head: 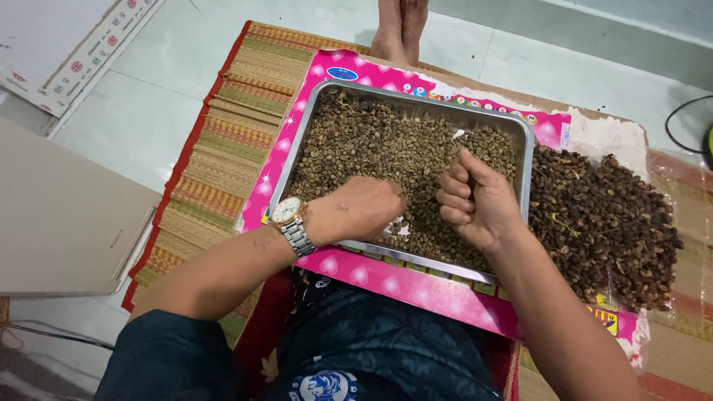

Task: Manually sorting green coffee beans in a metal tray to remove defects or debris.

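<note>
A rectangular metal tray (pixel 527 141) holds a thick layer of small greenish-brown beans (pixel 379 137). My left hand (pixel 360 208), with a wristwatch (pixel 290 219) on the wrist, rests knuckles-up on the beans near the tray's front edge, fingers curled down into them. My right hand (pixel 475 200) hovers over the tray's right part, fingers curled into a loose fist; what it holds inside is hidden. To the right of the tray lies a heap of darker brown husked pods (pixel 605 223) on the board.
The tray sits on a pink patterned board (pixel 416 286) over a woven striped mat (pixel 223 148). Another person's bare feet (pixel 399 26) stand at the far edge. A beige flat box (pixel 59 215) lies left on the tiled floor; a black cable (pixel 679 122) runs at right.
</note>
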